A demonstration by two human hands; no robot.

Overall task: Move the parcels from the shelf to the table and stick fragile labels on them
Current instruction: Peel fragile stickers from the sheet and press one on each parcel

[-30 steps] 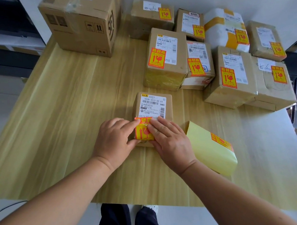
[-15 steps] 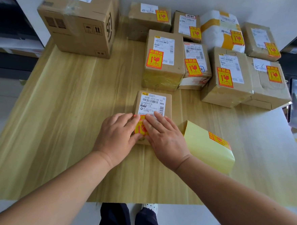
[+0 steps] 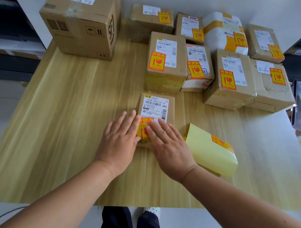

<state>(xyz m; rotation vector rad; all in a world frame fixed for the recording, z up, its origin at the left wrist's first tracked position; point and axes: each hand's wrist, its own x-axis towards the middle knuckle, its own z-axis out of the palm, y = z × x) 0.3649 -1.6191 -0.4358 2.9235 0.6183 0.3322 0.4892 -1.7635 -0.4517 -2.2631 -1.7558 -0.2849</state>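
Toward the near middle of the counter [image 3: 57,120], with bare wood wide on my left and the curled label sheet [image 3: 207,154] just beside my right hand [image 3: 170,148], the small brown parcel [image 3: 171,109] lies flat. My left hand [image 3: 119,141] and my right grip nothing: fingers [image 3: 128,119] straight and flat, pressing the red-and-yellow fragile label [image 3: 143,130] onto its near end below the white shipping slip. My fingers hide most of the label and the parcel's near corners.
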